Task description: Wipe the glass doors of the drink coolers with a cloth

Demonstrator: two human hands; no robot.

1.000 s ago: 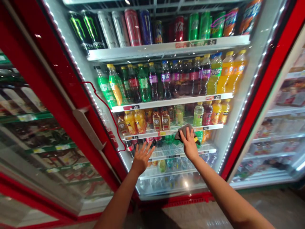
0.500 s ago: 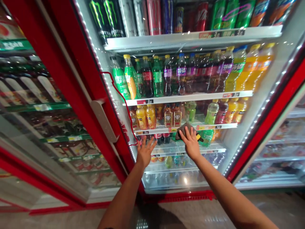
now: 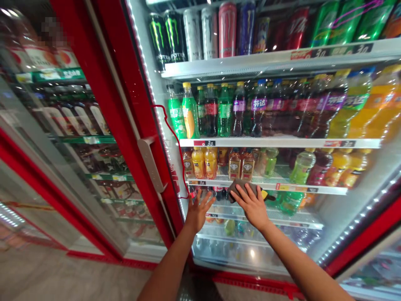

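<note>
My right hand (image 3: 252,205) lies over a dark grey cloth (image 3: 235,193), pressing it to the glass door of a drinks fridge, fingers spread. A yellow and black part of the cloth (image 3: 265,195) sticks out on the right. To its left, my left hand (image 3: 198,211) is open, its fingers spread at the glass near the door's left side; it holds nothing. Behind the cloth runs a white shelf edge (image 3: 216,182) with small brown bottles (image 3: 241,165) standing on it.
A pale door handle (image 3: 152,165) sits on the red door frame (image 3: 125,83) at left. Shelves behind the glass carry cans (image 3: 227,31) and soda bottles (image 3: 224,110). A red line (image 3: 182,163) is drawn on the glass. Another fridge (image 3: 90,140) stands alongside.
The view has shifted left and closer to the fridge. Against the shelves, my right hand and the cloth have slid slightly left and down. My left hand stays at about the same place.
</note>
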